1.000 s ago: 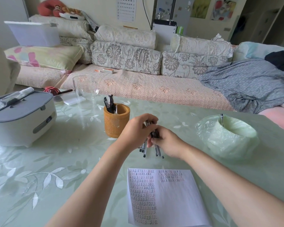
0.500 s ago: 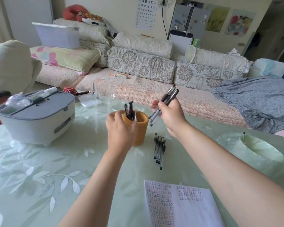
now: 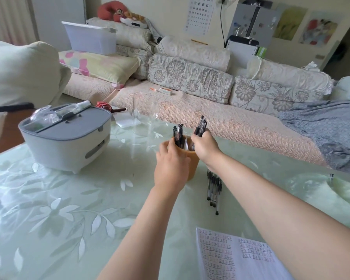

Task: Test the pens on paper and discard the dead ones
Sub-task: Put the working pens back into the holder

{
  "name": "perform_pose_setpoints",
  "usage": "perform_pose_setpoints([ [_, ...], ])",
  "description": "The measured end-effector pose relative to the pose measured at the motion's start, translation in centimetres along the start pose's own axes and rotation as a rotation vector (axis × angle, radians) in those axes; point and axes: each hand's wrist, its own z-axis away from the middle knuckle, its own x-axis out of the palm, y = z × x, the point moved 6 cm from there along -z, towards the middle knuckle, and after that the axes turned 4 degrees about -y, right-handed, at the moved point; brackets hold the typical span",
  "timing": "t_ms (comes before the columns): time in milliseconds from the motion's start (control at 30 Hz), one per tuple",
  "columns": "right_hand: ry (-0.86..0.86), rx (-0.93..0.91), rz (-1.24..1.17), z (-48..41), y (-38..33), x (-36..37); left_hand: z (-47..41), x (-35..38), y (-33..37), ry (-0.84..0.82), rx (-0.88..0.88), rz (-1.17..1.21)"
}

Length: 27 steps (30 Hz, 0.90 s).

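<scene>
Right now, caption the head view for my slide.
Left hand grips the cup; right hand holds pens at its mouth; spare pens lie on the table.

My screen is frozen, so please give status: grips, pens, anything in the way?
Left grip holds cup. Right grip holds bunch of pens at cup mouth. Loose pens on table beside cup.

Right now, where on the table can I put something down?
Bare table spreads from the grey box to the left arm. A smaller patch lies between the loose pens and the bagged bin. Crowded: around the pen holder, where the left hand and right hand are.
</scene>
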Motion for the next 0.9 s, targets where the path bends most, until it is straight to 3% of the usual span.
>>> perform_pose_setpoints([
  [100, 0.028, 0.024, 0.179, 0.4, 0.7, -0.1, -0.1, 0.1, 0.0, 0.006, -0.012, -0.017],
  [200, -0.053, 0.036, 0.329, 0.9, 1.2, 0.5, 0.1, 0.2, 0.1, 0.021, -0.008, -0.008],
  [467, -0.202, -0.093, 0.268, 2.4, 1.4, -0.5, 0.3, 0.2, 0.2, 0.023, -0.008, -0.002],
  [667, -0.173, -0.048, 0.411, 4.8, 4.6, -3.6, 1.9, -0.6, 2.3, 0.217, 0.069, 0.022],
  [767, -0.163, 0.037, 0.586, 6.1, 6.9, -4.0, 2.4, 0.1, 3.4, 0.153, 0.154, 0.044],
  [900, -0.221, 0.209, 0.747, 7.9, 9.3, -3.2, 3.3, 2.5, 4.0, -0.084, 0.308, -0.025],
])
